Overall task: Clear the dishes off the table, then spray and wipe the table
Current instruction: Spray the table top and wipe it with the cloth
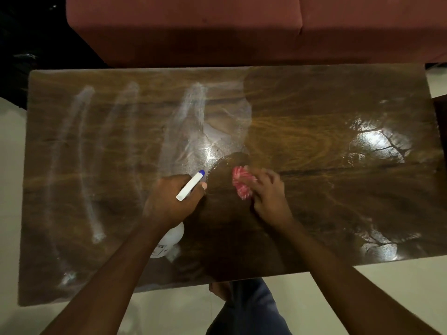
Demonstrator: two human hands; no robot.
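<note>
The glossy brown wooden table [314, 146] fills the view, with no dishes on it. Whitish spray streaks [79, 141] and a misted patch cover its left half and centre. My left hand [169, 201] grips a white spray bottle [191, 184] with a blue nozzle tip; the nozzle points toward the table's centre and the bottle's body shows below my wrist. My right hand [268, 189] presses a crumpled red-and-white cloth [242, 182] onto the table near its middle, just right of the nozzle. The cloth looks blurred.
A reddish-brown sofa [217, 27] stands along the table's far edge. Pale tiled floor [387, 286] lies around the near and left sides. My leg in blue jeans [249, 308] stands at the near edge. A dark piece of furniture [441, 112] shows at the right.
</note>
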